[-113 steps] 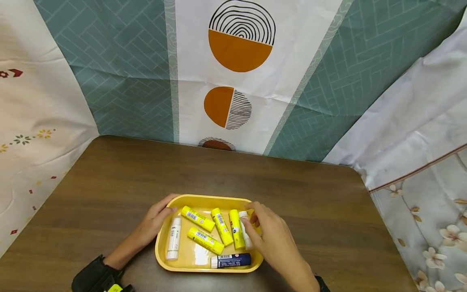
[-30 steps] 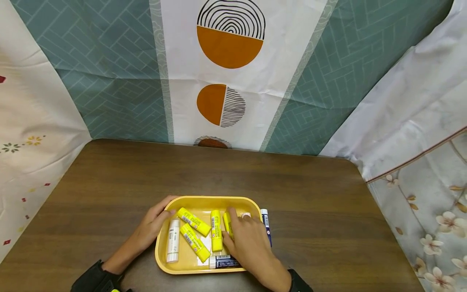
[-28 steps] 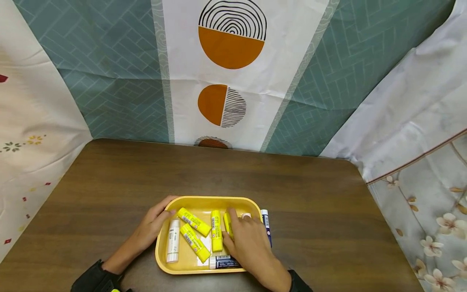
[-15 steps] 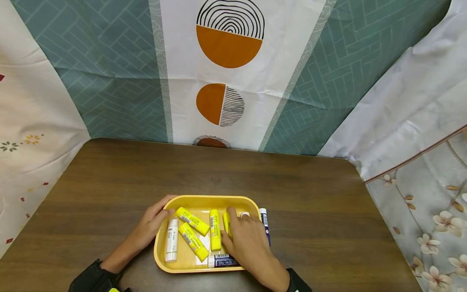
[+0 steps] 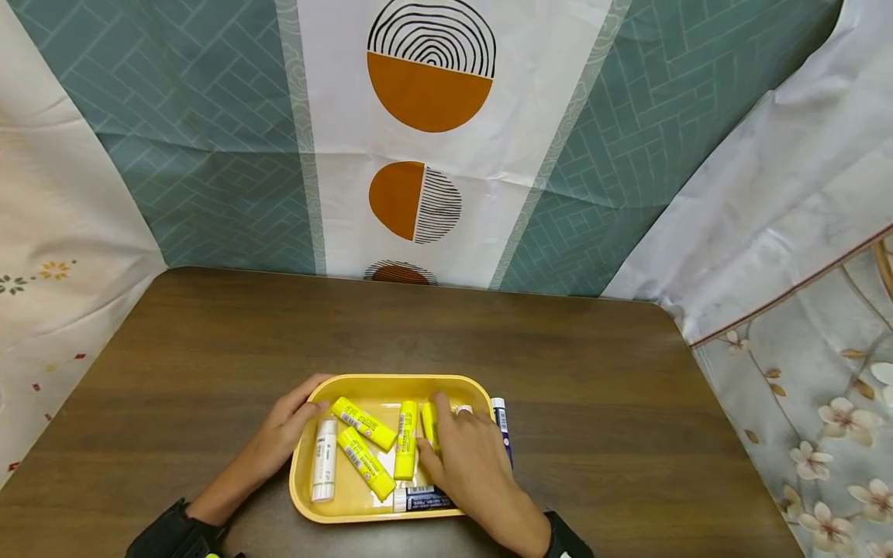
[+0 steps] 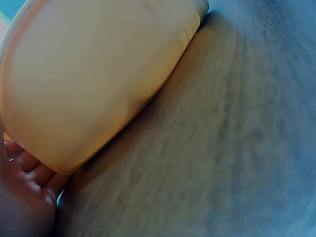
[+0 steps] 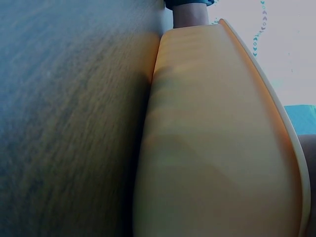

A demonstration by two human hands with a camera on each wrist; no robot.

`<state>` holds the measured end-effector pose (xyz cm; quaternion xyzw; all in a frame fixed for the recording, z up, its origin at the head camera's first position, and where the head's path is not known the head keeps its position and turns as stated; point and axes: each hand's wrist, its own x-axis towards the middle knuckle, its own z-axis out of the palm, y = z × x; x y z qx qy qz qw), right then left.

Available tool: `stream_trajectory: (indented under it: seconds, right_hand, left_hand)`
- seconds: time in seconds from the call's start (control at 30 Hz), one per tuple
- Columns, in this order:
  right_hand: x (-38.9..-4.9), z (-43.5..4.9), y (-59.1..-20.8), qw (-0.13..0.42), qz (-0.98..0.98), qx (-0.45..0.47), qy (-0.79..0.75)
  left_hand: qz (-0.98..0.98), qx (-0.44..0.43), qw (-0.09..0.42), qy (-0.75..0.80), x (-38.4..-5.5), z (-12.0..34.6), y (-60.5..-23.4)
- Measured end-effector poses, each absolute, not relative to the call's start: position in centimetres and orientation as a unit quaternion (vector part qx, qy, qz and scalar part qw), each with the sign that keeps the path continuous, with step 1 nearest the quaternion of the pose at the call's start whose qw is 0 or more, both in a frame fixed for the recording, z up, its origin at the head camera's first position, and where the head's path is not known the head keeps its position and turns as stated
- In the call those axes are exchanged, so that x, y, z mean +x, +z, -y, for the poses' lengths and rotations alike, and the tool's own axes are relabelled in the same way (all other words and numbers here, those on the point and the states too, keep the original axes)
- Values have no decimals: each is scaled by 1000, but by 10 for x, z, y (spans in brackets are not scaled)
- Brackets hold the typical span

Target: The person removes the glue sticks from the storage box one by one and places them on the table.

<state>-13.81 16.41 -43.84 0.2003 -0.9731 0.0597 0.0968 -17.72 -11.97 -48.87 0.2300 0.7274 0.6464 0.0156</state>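
Observation:
A yellow tray [image 5: 380,518] holds several glue sticks. My left hand [image 5: 282,430] grips its left rim, thumb over the edge and fingers underneath in the left wrist view. Beside that thumb lies a white glue stick [image 5: 324,460]. Two slanted yellow glue sticks, an upper one [image 5: 364,423] and a lower one [image 5: 366,463], and an upright yellow glue stick [image 5: 406,440] fill the middle. My right hand [image 5: 474,465] reaches into the tray's right end, thumb and index finger on either side of another yellow glue stick [image 5: 429,425], partly hidden. The hand partly covers a white cap [image 5: 463,408] and a navy glue stick [image 5: 422,498].
Another navy glue stick [image 5: 501,426] lies along the outside of the tray's right rim. The brown wooden table [image 5: 593,403] extends around the tray. Patterned cloth [image 5: 432,139] hangs behind the table's far edge.
Since the oldest frame, my right hand has moved left over the tray, yellow sticks have turned, and a navy stick shows outside the right rim. During the last second the hands stay nearly still.

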Motion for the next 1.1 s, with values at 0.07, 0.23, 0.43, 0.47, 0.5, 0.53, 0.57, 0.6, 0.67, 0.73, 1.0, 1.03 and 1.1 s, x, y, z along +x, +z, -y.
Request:
stream_trajectory:
  seconds: [0.07,0.23,0.43,0.47,0.5,0.53,0.57,0.6,0.67,0.73,1.0,1.03,1.1]
  right_hand:
    - [-138,-164,-439,100,973,199,64]
    - [-138,-163,-441,101,971,202,73]
    - [-138,-163,-440,96,974,193,73]
    - [-138,-164,-440,95,974,191,74]
    - [-138,-164,-439,93,974,190,76]
    - [-138,-164,-439,93,974,190,77]
    - [-138,-164,-439,93,974,190,76]
    - [-139,-165,-438,94,974,189,77]
    - [-139,-165,-438,95,974,189,78]
    - [-139,-165,-437,92,975,187,80]
    - [-139,-166,-436,78,974,184,108]
    - [-139,-166,-436,77,974,183,112]
    - [-139,-167,-436,70,975,177,118]
  left_hand:
    - [-725,235,16,647,-178,120,-488]
    - [-727,227,21,648,-175,123,-488]
    - [-732,225,28,642,-176,122,-489]
    - [-734,224,27,641,-176,122,-488]
    - [-735,224,25,639,-176,121,-488]
    - [-736,224,24,639,-176,120,-488]
    - [-736,224,23,638,-177,120,-488]
    - [-736,225,22,638,-177,119,-488]
    - [-734,226,19,640,-177,119,-487]
    - [-731,230,19,642,-177,119,-487]
    - [-727,231,19,646,-176,119,-487]
    - [-727,231,19,646,-176,118,-487]
    - [-726,234,20,647,-176,118,-487]
